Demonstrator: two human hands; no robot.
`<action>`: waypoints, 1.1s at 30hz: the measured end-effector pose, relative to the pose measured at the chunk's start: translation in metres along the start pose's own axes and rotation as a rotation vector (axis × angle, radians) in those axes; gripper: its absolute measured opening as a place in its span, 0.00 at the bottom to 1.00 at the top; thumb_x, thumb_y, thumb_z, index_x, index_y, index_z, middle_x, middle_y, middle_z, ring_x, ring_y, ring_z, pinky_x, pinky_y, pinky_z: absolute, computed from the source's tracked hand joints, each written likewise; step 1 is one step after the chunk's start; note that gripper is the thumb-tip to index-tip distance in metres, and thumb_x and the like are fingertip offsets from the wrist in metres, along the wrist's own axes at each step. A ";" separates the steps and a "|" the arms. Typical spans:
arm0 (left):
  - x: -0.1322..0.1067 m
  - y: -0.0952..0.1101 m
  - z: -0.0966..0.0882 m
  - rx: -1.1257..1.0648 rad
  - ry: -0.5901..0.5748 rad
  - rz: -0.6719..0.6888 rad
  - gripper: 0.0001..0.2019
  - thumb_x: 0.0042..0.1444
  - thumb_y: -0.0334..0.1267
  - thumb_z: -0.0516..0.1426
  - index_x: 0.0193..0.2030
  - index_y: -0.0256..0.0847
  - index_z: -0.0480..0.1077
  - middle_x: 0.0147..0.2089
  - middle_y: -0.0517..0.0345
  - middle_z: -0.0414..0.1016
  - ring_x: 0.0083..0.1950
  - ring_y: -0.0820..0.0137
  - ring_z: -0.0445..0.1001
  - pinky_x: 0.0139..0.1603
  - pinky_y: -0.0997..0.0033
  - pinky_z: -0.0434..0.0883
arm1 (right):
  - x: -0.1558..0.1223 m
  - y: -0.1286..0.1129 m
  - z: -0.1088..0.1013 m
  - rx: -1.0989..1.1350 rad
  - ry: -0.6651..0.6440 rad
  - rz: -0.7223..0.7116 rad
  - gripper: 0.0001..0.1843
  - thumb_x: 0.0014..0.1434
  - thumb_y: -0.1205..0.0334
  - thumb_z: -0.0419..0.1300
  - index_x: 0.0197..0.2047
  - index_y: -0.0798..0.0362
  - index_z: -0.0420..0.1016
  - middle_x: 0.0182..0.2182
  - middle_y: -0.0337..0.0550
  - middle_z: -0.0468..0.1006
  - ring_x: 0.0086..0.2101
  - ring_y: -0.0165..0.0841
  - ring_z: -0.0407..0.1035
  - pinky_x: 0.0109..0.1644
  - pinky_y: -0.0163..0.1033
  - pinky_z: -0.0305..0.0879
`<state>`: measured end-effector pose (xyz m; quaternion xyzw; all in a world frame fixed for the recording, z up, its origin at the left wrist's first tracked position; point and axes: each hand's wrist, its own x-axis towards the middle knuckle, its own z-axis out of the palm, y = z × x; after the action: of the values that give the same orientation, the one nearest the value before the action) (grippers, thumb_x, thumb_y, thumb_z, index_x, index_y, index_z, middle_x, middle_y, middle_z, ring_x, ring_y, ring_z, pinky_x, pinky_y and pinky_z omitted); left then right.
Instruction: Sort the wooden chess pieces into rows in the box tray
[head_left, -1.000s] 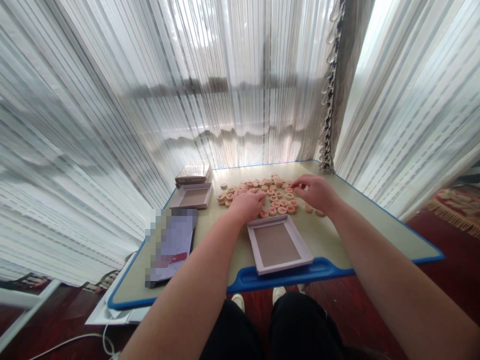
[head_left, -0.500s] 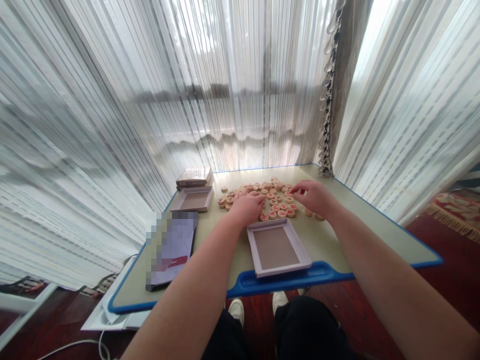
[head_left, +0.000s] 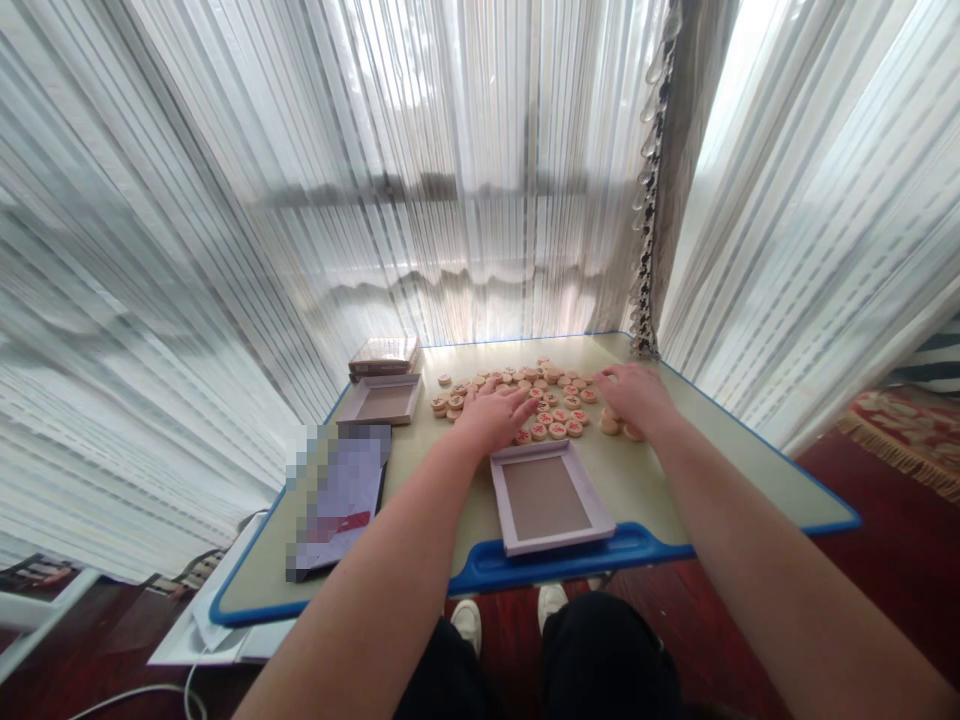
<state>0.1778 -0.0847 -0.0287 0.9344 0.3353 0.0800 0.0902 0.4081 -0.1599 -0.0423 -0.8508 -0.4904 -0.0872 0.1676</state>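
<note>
Many round wooden Chinese chess pieces (head_left: 556, 431) with red or dark characters lie loosely spread across the pale table. Over their left part, my left hand (head_left: 495, 415) is palm down with fingers spread, covering some pieces. My right hand (head_left: 636, 392) is at the right edge of the spread, its fingers bent and pointing left. Blur and the hand itself hide whether it grips a piece. Just below it lie a few wooden pieces (head_left: 609, 426). Close to me, in front of the spread, stands a shallow open cardboard tray (head_left: 506, 500).
A second shallow box part (head_left: 409, 413) is at the table's left, with a flat packaged box (head_left: 385, 352) behind it. A tablet-like device (head_left: 352, 480), partly pixelated, lies at the left. The table has a blue rim (head_left: 787, 529); curtains (head_left: 450, 220) hang behind.
My right hand has shifted right, away from the nearby red-marked pieces. My left hand's fingers have spread wider over the pieces. The view has turned slightly.
</note>
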 end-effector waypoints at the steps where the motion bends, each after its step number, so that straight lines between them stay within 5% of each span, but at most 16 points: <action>1: 0.000 0.000 0.000 -0.006 -0.004 -0.008 0.32 0.59 0.60 0.31 0.63 0.53 0.55 0.66 0.59 0.57 0.68 0.52 0.46 0.64 0.42 0.44 | 0.001 0.000 0.000 -0.004 -0.011 0.009 0.26 0.61 0.50 0.43 0.47 0.55 0.75 0.46 0.59 0.74 0.51 0.46 0.64 0.52 0.48 0.56; 8: -0.001 -0.001 0.000 -0.008 0.017 -0.015 0.34 0.58 0.61 0.30 0.64 0.50 0.54 0.65 0.57 0.58 0.68 0.53 0.45 0.64 0.42 0.44 | 0.001 -0.001 -0.004 0.045 -0.078 0.067 0.24 0.62 0.56 0.40 0.44 0.57 0.74 0.47 0.56 0.75 0.50 0.42 0.66 0.54 0.43 0.56; 12: 0.000 0.000 0.000 -0.009 0.037 -0.001 0.34 0.58 0.60 0.30 0.62 0.49 0.56 0.64 0.56 0.59 0.68 0.55 0.47 0.63 0.43 0.46 | 0.000 0.004 -0.002 0.134 -0.117 0.179 0.24 0.58 0.55 0.46 0.54 0.58 0.65 0.49 0.58 0.72 0.50 0.45 0.66 0.50 0.44 0.60; 18: 0.001 -0.001 0.001 0.009 0.036 -0.007 0.32 0.59 0.59 0.31 0.62 0.48 0.56 0.64 0.55 0.59 0.67 0.56 0.51 0.63 0.44 0.48 | 0.002 0.014 0.003 0.106 -0.184 0.217 0.28 0.53 0.49 0.53 0.53 0.58 0.67 0.51 0.63 0.69 0.46 0.49 0.68 0.44 0.47 0.64; 23: 0.003 -0.002 0.002 0.027 0.054 -0.003 0.32 0.59 0.59 0.31 0.61 0.48 0.57 0.62 0.52 0.63 0.64 0.58 0.56 0.62 0.46 0.50 | 0.009 0.020 -0.002 0.060 -0.182 0.207 0.23 0.55 0.60 0.50 0.52 0.57 0.70 0.51 0.64 0.69 0.52 0.50 0.64 0.49 0.49 0.61; 27: 0.004 -0.003 0.002 0.041 0.043 -0.015 0.31 0.60 0.57 0.30 0.60 0.48 0.58 0.62 0.51 0.64 0.65 0.58 0.55 0.62 0.45 0.51 | 0.013 0.018 -0.007 0.070 -0.216 0.177 0.19 0.53 0.70 0.50 0.45 0.58 0.75 0.48 0.59 0.73 0.52 0.47 0.64 0.52 0.46 0.59; 33: 0.000 -0.003 0.000 0.039 0.011 -0.009 0.29 0.60 0.57 0.31 0.55 0.51 0.64 0.60 0.55 0.65 0.66 0.56 0.54 0.62 0.44 0.50 | 0.003 0.011 -0.016 0.214 -0.316 0.170 0.12 0.53 0.67 0.53 0.36 0.57 0.77 0.35 0.52 0.79 0.38 0.40 0.72 0.39 0.38 0.66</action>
<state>0.1755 -0.0826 -0.0290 0.9340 0.3413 0.0783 0.0703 0.4191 -0.1685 -0.0288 -0.8695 -0.4436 0.1144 0.1846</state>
